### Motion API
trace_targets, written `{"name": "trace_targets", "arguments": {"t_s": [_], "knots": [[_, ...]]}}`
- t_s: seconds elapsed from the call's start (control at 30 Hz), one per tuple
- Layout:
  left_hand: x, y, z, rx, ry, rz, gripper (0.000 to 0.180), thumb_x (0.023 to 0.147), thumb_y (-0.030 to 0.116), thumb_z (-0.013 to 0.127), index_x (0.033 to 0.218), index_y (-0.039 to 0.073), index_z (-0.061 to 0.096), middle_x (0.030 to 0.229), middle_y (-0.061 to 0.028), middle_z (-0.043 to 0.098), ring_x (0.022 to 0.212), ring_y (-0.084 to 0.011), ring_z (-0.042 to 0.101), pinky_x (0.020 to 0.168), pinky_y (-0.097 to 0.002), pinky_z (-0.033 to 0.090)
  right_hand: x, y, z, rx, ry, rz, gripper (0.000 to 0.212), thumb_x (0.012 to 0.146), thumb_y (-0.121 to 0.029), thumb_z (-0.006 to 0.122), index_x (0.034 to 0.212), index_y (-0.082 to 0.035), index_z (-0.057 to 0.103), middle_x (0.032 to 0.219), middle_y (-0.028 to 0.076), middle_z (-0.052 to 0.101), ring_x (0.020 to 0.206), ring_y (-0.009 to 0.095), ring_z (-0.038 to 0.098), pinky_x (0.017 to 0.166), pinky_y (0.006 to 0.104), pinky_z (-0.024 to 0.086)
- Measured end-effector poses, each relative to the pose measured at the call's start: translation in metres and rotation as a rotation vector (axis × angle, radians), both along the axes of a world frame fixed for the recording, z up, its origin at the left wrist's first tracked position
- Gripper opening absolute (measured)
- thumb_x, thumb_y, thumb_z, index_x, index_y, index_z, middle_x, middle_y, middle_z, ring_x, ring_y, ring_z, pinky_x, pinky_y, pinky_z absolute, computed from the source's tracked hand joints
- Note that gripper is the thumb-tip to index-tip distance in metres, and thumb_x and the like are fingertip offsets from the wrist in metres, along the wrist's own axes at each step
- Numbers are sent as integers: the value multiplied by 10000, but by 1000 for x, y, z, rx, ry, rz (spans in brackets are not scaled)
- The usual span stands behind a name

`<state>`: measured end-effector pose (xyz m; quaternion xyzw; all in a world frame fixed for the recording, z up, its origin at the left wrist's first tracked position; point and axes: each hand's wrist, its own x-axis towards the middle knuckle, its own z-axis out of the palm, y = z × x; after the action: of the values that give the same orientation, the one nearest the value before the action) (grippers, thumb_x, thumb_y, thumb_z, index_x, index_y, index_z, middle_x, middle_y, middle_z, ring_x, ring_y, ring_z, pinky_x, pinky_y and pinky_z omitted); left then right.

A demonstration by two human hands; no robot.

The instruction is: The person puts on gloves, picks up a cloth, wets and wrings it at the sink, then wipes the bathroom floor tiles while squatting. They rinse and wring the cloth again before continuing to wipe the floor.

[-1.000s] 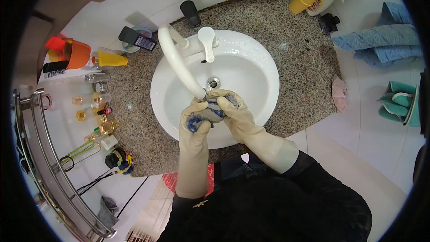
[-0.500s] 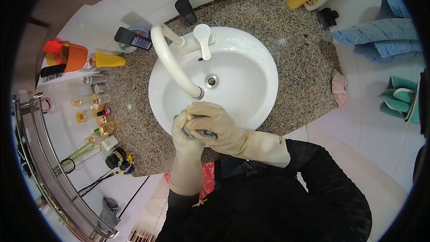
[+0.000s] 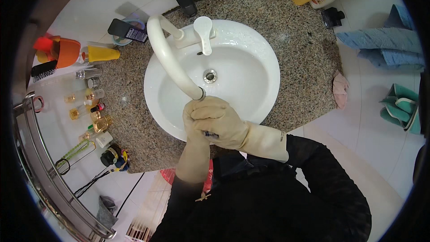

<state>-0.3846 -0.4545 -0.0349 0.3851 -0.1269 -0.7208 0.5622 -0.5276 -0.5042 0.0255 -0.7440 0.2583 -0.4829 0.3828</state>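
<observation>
Head view: just nearer you than the mouth of the faucet (image 3: 172, 58), your gloved right hand (image 3: 221, 123) clasps your left hand (image 3: 190, 114), both closed around a blue-grey wad (image 3: 210, 134) (presumably to keep it compact). Only a sliver shows; your left palm is hidden, and running water cannot be confirmed.

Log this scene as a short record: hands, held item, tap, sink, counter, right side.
left hand: cream-gloved, clasped with the right
right hand: cream-gloved, folded over the left
held item: bluish cloth, mostly hidden between the hands
tap: white, curved spout ending beside the hands; water flow unclear
sink: white, oval, drain uncovered
counter: speckled stone
right side: blue towel, pink cloth, teal cloth
</observation>
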Motion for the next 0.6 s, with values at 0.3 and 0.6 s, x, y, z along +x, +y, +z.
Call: {"name": "trace_targets", "arguments": {"t_s": [0.3, 0.6], "knots": [[-8, -6, -14, 246, 390, 211, 274, 1091, 315, 647, 1266, 107, 676, 1246, -1, 704, 1188, -172, 676, 1084, -385, 548, 6, 36, -67, 1097, -434, -312, 478, 964, -4, 764, 1413, -11, 602, 1341, 165, 695, 1187, 245, 687, 1046, 361, 542], [20, 7, 19, -69, -180, 181, 373, 1099, 17, 536, 1467, -22, 583, 1393, -162, 699, 1284, -258, 664, 1163, -402, 504, -48, -6, -37, 1557, -158, 155, 490, 1040, -336, 748, 1370, 7, 635, 1158, 115, 750, 923, 202, 770, 836, 334, 668]]}}
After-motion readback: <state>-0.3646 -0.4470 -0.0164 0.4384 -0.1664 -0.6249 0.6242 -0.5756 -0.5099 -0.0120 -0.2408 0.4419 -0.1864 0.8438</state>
